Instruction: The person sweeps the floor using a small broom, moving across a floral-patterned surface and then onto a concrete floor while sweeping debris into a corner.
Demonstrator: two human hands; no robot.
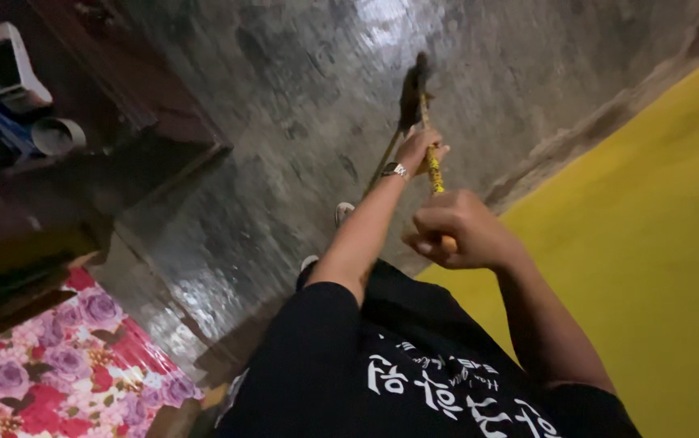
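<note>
Both hands grip one broom (pixel 430 158): the left hand (pixel 419 150), with a watch (pixel 396 170) at the wrist, is wrapped around the yellow patterned stick partway down, and the right hand (pixel 453 229) is closed in a fist around its top end, nearest the body. From the right hand the stick runs away from the person to a dark brush head (pixel 411 97) that meets the wet-looking grey floor (pixel 285 105) beyond the left hand. This looks like the middle of a sweeping stroke, with the brush out at arm's reach; the next stroke would seem to call for drawing the head back across the floor toward the feet while both fists keep hold. A yellow wall (pixel 658 243) rises just to the right of the broom, and its rough lower edge meets the floor close beside the brush, so there is little room on that side. Left of the broom the floor lies open for a good stretch until dark wooden furniture (pixel 147 89); a white bowl (pixel 57 135) sits by it, and farther left and nearer the person a red and purple flowered cloth (pixel 66 365). Two pale shoe tips (pixel 343 212) show below the left arm, beside the stick.
</note>
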